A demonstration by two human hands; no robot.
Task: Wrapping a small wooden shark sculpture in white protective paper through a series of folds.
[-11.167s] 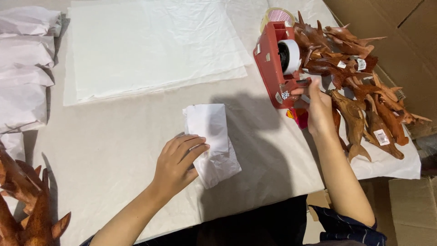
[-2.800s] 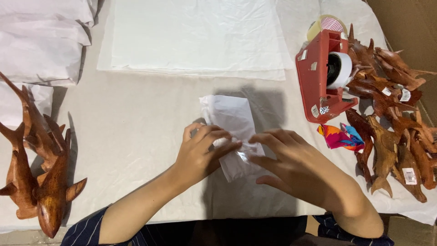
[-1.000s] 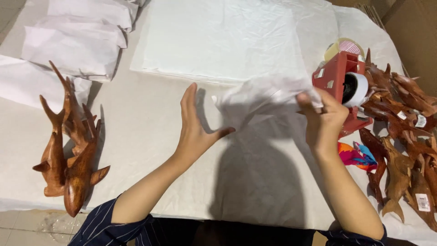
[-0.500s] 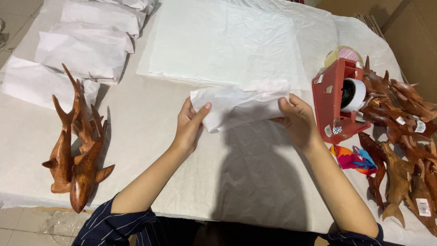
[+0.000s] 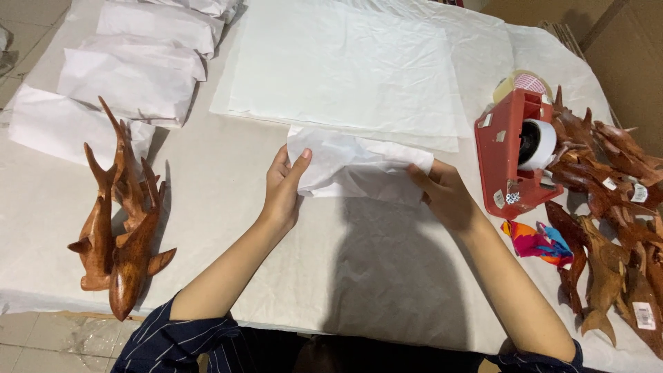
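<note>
White paper-wrapped bundle held mid-table between my hands, left hand clasping its left end, right hand pinching its right end, red tape dispenser right, wooden sharks left.

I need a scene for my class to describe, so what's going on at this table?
A person holds a white paper-wrapped parcel above the table, the left hand gripping one end and the right hand the other. Carved wooden sharks lie at the left, more at the right beside a red tape dispenser. Flat paper sheets lie beyond.
</note>
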